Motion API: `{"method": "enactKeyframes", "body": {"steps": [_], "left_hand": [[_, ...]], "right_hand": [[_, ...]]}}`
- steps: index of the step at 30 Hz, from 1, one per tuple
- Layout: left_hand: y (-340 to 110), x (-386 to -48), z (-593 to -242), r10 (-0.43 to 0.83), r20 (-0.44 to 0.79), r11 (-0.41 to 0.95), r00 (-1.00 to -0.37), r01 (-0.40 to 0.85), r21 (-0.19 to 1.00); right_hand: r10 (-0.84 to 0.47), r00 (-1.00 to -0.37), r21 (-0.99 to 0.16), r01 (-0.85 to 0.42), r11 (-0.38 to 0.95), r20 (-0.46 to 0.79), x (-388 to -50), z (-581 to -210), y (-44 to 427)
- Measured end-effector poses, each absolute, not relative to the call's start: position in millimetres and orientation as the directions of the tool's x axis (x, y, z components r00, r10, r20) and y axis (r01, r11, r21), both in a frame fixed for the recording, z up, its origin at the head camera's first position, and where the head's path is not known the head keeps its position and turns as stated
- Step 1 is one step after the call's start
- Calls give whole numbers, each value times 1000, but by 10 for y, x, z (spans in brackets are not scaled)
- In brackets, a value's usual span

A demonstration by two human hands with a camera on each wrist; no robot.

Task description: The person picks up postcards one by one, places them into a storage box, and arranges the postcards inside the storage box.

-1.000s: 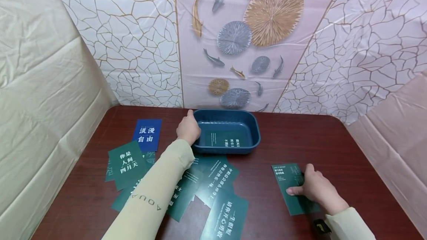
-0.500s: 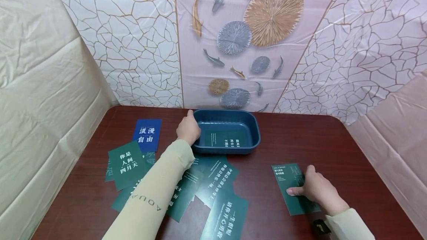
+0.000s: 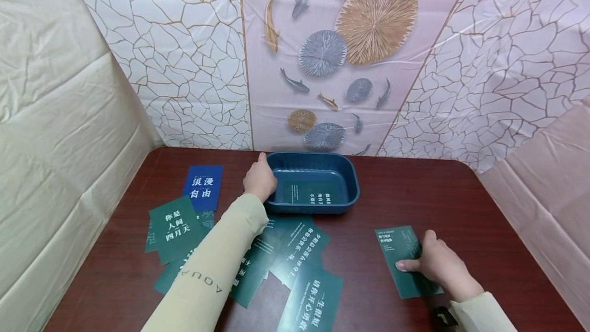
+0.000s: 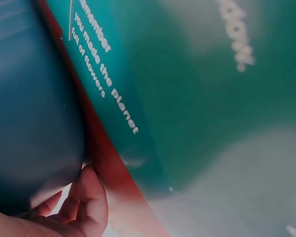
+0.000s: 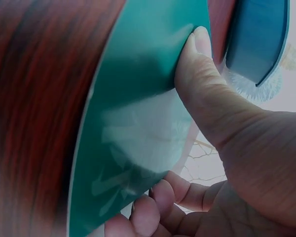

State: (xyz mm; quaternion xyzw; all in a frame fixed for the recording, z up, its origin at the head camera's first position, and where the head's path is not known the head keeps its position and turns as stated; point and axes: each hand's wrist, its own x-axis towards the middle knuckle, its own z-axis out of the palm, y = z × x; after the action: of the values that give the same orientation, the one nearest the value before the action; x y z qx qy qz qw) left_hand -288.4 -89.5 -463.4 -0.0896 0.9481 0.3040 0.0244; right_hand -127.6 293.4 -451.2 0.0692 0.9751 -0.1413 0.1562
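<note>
A deep blue rectangular tray (image 3: 318,170) stands at the back of the table with a green printed card (image 3: 295,193) inside it. My left hand (image 3: 260,178) holds the tray's left side; the left wrist view has its fingers curled against the tray's lower outer wall. Out to the right, my right hand (image 3: 444,265) holds another green card (image 3: 401,263) by its right edge. In the right wrist view the thumb lies on that card's face and the curled fingers are along its edge. Part of this card is hidden by the hand.
Several green cards (image 3: 309,304) overlap in front of the tray. More green cards (image 3: 172,227) lie at the left, partly under my left sleeve, with a blue card (image 3: 205,181) behind them. Patterned cloth (image 3: 322,101) hangs at the table's back edge.
</note>
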Motion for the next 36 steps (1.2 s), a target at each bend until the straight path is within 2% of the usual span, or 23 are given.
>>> {"method": "enactKeyframes", "body": {"steps": [20, 36], "left_hand": [[-853, -2913, -4650, -161, -98, 803, -982, -189, 566], [-887, -2887, -4627, -159, -108, 799, -981, -192, 569]], "right_hand": [[61, -961, -302, 145, 942, -270, -1228, -4496, 3034], [44, -997, -374, 65, 925, -63, -1216, -4442, 3085]]}}
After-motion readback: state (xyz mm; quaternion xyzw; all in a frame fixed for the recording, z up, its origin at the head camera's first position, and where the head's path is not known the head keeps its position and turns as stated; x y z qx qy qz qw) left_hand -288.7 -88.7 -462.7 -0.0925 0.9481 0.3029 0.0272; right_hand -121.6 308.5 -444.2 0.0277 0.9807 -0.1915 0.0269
